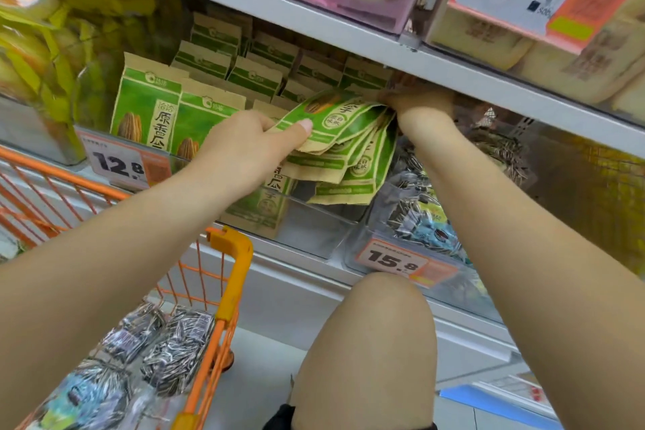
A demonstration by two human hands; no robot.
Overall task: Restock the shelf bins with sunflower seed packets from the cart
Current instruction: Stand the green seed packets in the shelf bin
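We see the left hand (244,147) pinching a fanned stack of green packets (343,147), thumb on top, held tilted over the clear bin (314,223) where more green packets stand upright. The right hand (419,105) reaches under the upper shelf (314,24) at the stack's far end; we cannot tell its grip. Striped packets (174,346) lie in the orange cart (228,276) below.

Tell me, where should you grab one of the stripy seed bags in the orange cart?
Take a stripy seed bag by its upper edge, coming from above. The bags lie loosely piled in the cart, whose wire sides block a sideways reach, and the flat edge looks easiest to pinch.
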